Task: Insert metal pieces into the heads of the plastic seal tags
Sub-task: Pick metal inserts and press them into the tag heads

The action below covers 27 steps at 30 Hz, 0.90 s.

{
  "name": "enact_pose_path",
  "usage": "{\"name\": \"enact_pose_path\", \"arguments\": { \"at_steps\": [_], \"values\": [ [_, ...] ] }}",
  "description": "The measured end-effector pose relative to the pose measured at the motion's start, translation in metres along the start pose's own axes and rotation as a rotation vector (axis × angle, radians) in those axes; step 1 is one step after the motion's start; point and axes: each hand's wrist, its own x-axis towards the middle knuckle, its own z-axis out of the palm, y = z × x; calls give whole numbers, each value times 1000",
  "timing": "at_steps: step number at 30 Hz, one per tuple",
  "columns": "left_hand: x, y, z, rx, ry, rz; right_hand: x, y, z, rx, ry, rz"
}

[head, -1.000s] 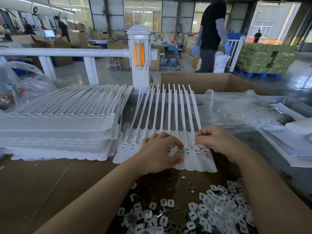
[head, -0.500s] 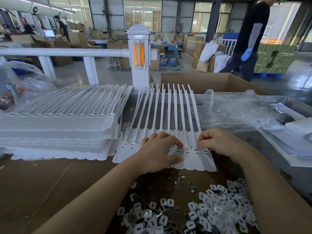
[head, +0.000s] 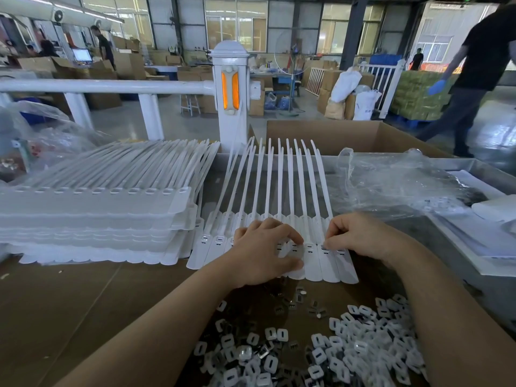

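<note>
A joined row of white plastic seal tags (head: pixel 279 219) lies flat on the brown desk (head: pixel 69 308), heads toward the person and thin tails fanning away toward a white fence post (head: pixel 231 96) with an orange reflector. The left hand (head: pixel 262 252) rests on the middle of this row, fingers curled, with thumb and forefinger pressing down on a tag head; whether it holds a metal piece I cannot tell. The right hand (head: pixel 360 236) sits just right of the left hand, its fingers (head: pixel 329 241) bunched narrow and pinching at the slot of a tag head second from the row's right end, where a small dark metal piece (head: pixel 324 248) shows. To the left of the row, touching its edge, stands a stack of more tag sheets (head: pixel 92 216). Nearer the person than the row, loose metal pieces (head: pixel 300 298) are scattered on the desk, and nearer still lies a heap of small white plastic caps (head: pixel 360 339). To the right of the row is a crumpled clear plastic bag (head: pixel 396 185), and behind that an open cardboard box (head: pixel 335 135). Far to the right, beyond the box, a person in dark clothes and a blue glove (head: pixel 472 88) is mid-stride
</note>
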Motion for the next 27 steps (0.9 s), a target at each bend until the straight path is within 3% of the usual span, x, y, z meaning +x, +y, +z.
{"name": "enact_pose_path", "arguments": {
  "at_steps": [13,17,20,23,27],
  "values": [
    [-1,2,-8,-4,-48,17,-1,0,-1,58,-6,3],
    [-2,5,-26,-96,-71,101,2,5,5,173,108,40],
    [-7,13,-43,-215,-272,160,4,8,8,240,177,66],
    [-12,22,-47,-178,-470,171,5,8,9,253,185,80],
    [-13,30,-41,-72,-465,144,4,7,10,244,200,74]
  ]
}}
